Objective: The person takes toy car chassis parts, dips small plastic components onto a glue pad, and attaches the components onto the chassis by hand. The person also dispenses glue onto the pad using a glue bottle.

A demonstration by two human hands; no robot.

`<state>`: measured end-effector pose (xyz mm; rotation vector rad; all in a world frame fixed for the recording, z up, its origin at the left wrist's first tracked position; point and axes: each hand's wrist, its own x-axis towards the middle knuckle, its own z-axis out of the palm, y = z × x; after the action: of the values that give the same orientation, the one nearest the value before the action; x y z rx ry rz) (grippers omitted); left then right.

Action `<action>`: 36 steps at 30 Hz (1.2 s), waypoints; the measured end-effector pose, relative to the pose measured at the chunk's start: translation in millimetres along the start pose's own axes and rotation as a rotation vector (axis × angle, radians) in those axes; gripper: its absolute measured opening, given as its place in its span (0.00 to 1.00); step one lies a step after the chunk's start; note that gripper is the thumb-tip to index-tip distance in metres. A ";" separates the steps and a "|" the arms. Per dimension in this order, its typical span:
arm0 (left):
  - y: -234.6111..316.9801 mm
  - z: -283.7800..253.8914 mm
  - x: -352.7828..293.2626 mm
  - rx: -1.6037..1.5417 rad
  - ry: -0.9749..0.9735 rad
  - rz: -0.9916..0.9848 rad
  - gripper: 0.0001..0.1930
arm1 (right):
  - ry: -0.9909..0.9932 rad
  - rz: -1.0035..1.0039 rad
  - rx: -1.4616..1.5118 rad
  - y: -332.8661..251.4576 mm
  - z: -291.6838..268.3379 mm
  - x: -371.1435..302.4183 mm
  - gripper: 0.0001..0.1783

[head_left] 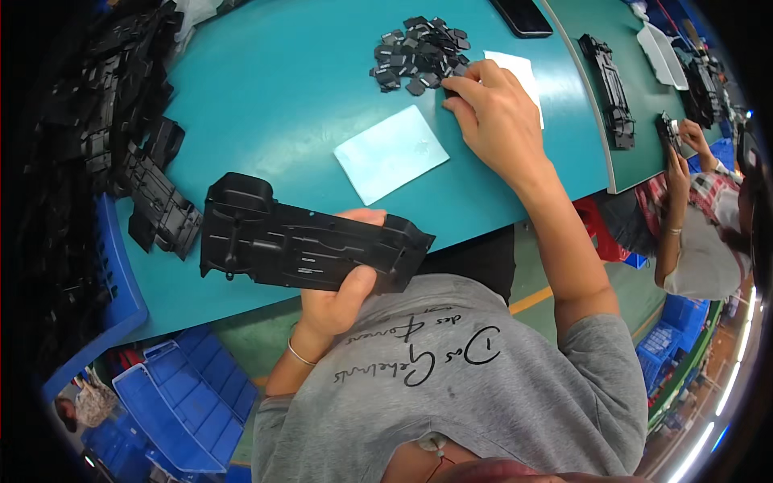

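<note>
My left hand (pixel 338 302) grips a long black plastic chassis (pixel 310 245), like the underside of a toy car, by its right end, with the thumb on top. The chassis is tilted above the near edge of the table. Farther off, my right hand (pixel 499 113) is at the right side of a pile of small black plastic pieces (pixel 415 52). Its thumb and index finger close on a small black piece (pixel 449 92), mostly hidden by the fingertips. A pale folded sheet (pixel 390 153) lies between the hands.
More black chassis parts (pixel 161 193) are heaped at the left beside a blue crate (pixel 121 274). A phone (pixel 523 16) and a white paper (pixel 519 72) lie at the far right. Beyond, another chassis (pixel 612 92) lies on the adjoining table, where a co-worker's hands (pixel 688 141) handle a part.
</note>
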<state>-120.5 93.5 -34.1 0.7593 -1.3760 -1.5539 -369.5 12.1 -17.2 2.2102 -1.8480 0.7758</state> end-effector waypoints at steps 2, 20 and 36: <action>1.1 1.4 -0.9 -0.021 0.012 -0.009 0.21 | -0.023 0.008 -0.027 2.6 5.2 6.0 0.06; 2.2 1.0 6.3 -0.147 -0.002 -0.045 0.22 | -0.252 -0.192 0.176 2.1 -1.3 35.4 0.06; 1.4 2.2 11.2 -0.111 -0.136 -0.149 0.26 | -0.452 0.284 0.674 -16.1 -16.5 0.7 0.04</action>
<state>-126.7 84.2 -31.0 0.7119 -1.3428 -1.8116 -358.8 22.3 0.5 2.7284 -2.4308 1.1682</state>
